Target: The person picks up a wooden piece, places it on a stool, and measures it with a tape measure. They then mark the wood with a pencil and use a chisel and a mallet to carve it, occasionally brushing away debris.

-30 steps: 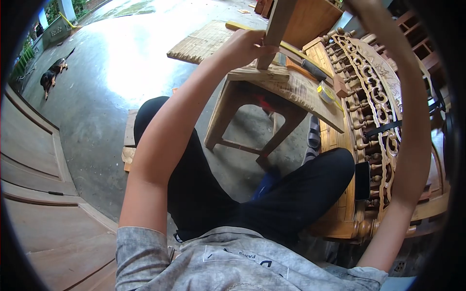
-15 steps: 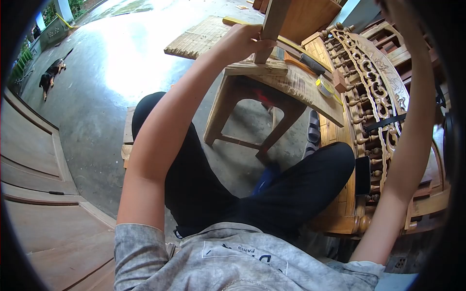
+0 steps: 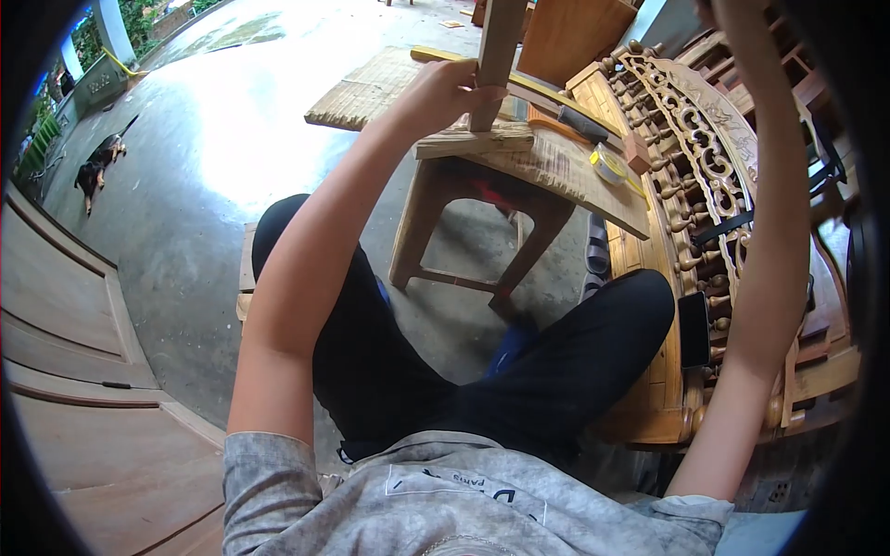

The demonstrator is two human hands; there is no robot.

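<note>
My left hand is closed round the lower part of an upright wooden post. The post's foot rests on a rough wood block at the near edge of a rough plank, and its top runs out of view. A stool stands under the plank. My right arm is raised at the far right; my right hand is cut off by the top edge, so its fingers and anything in them are hidden.
On the plank lie a dark-handled tool, a tape roll and a long yellow strip. A carved wooden bench stands at right with a phone on it. Wooden panels lie left; a dog lies farther off.
The post and my left hand appear slightly farther left and lower, along with a small shift of the whole view. My right forearm has moved a little left. The left grip is unchanged.
</note>
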